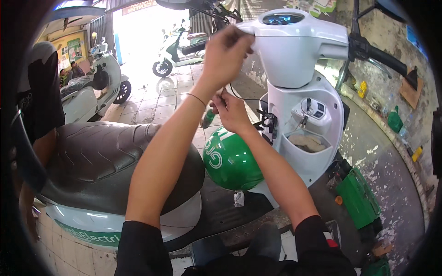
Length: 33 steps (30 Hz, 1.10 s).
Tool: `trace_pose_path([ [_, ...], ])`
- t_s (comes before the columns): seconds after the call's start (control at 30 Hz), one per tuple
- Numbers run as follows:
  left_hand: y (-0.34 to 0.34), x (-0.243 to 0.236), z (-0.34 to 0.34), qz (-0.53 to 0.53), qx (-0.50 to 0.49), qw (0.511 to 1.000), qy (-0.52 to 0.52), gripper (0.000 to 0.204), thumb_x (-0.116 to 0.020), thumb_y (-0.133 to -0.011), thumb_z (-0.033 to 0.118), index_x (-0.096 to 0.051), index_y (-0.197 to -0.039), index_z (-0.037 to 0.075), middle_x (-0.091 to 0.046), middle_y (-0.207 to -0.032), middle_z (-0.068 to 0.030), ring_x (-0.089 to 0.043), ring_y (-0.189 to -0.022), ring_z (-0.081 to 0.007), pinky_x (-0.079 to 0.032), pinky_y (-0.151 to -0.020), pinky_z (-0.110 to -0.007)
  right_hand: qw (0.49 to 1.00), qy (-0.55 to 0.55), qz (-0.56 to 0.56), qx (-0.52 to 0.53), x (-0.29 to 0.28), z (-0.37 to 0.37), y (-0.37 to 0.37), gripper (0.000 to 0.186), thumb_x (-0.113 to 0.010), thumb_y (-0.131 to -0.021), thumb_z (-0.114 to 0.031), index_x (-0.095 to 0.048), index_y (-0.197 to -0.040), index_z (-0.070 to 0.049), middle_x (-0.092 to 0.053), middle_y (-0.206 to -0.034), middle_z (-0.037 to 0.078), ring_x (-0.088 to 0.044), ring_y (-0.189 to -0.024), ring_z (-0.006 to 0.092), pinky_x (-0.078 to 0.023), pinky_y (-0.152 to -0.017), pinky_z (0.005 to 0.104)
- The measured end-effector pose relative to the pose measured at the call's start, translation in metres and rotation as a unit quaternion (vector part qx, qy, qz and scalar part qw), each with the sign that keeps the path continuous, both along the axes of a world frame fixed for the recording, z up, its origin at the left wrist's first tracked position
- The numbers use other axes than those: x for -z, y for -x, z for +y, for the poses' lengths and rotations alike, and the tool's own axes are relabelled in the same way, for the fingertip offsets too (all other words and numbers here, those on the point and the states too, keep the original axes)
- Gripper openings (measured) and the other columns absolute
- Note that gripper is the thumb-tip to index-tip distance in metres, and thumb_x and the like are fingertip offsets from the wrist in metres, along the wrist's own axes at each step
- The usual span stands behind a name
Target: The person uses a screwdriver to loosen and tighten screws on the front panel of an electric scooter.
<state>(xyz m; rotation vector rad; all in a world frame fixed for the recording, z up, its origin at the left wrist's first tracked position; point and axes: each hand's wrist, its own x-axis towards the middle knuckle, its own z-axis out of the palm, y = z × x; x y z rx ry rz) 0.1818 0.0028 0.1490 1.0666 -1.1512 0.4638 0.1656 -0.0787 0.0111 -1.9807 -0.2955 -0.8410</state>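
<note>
A white electric scooter's handlebar cover (287, 50) stands before me, its small display lit. My left hand (229, 51) is closed, thumb and fingers pinched at the cover's left edge; what they grip is hidden. Below it, my right hand (232, 112) is closed, fingers pressed together, with a green-handled tool (208, 118) sticking out beneath; its tip is hidden. From near the right hand a thin black cable (248, 99) runs toward the front panel. Under my right forearm a green helmet (232, 161) hangs or rests above the footboard; I cannot tell which.
The brown seat (101, 156) lies left, with a person's leg (43, 106) beside it. Keys (304, 120) hang at the front panel's lock; a cloth-like item (306, 142) fills its pocket. A green toolbox (359, 198) sits right on the floor. Other scooters (182, 50) stand behind.
</note>
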Motion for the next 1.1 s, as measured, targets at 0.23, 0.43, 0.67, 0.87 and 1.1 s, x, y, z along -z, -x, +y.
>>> trace_pose_path([
  [0.23, -0.029, 0.045, -0.046, 0.032, -0.052, 0.997, -0.053, 0.027, -0.065, -0.087, 0.023, -0.072, -0.093, -0.002, -0.072, -0.083, -0.016, -0.069, -0.072, -0.0219, -0.054, -0.072, -0.033, 0.985, -0.011, 0.16, 0.069, 0.026, -0.022, 0.001, 0.032, -0.048, -0.099, -0.025, -0.062, -0.1, 0.004, -0.069, -0.08, 0.017, -0.07, -0.072, 0.0273, -0.055, -0.07, 0.0395],
  [0.43, -0.042, 0.052, -0.058, 0.043, -0.147, 0.987, -0.043, 0.029, -0.065, -0.087, 0.023, -0.071, -0.092, -0.005, -0.072, -0.079, -0.0149, -0.069, -0.069, -0.021, -0.054, -0.071, -0.034, 0.963, -0.046, 0.262, -0.044, 0.014, -0.017, 0.019, 0.032, -0.047, -0.1, -0.022, -0.06, -0.095, 0.007, -0.068, -0.082, 0.013, -0.069, -0.067, 0.0205, -0.055, -0.061, 0.0334],
  [0.67, -0.058, 0.058, -0.068, 0.223, 0.055, 0.973, -0.033, 0.029, -0.065, -0.091, 0.021, -0.07, -0.096, -0.007, -0.069, -0.078, -0.0114, -0.069, -0.069, -0.0159, -0.053, -0.053, -0.028, 0.951, -0.044, 0.299, -0.07, 0.016, -0.027, -0.002, 0.031, -0.045, -0.101, -0.019, -0.058, -0.099, 0.009, -0.068, -0.087, 0.016, -0.068, -0.067, 0.0211, -0.057, -0.058, 0.0328],
  [0.87, -0.057, 0.059, -0.069, 0.213, 0.027, 0.976, -0.028, 0.032, -0.067, -0.09, 0.023, -0.07, -0.099, -0.008, -0.07, -0.08, -0.0107, -0.067, -0.07, -0.0144, -0.053, -0.058, -0.029, 0.949, -0.021, 0.311, -0.041, 0.019, -0.033, -0.003, 0.024, -0.038, -0.098, -0.005, -0.054, -0.11, 0.009, -0.066, -0.098, 0.015, -0.07, -0.073, 0.0189, -0.06, -0.059, 0.0297],
  [1.1, -0.06, 0.053, -0.062, 0.176, -0.021, 0.984, -0.007, 0.033, -0.068, -0.089, 0.024, -0.071, -0.094, -0.008, -0.072, -0.08, -0.0109, -0.063, -0.069, -0.014, -0.051, -0.067, -0.028, 0.927, 0.316, 0.115, 0.168, 0.019, -0.018, 0.029, 0.055, -0.054, -0.094, -0.044, -0.054, -0.12, 0.004, -0.067, -0.103, 0.022, -0.066, -0.098, 0.0348, -0.052, -0.088, 0.0475],
])
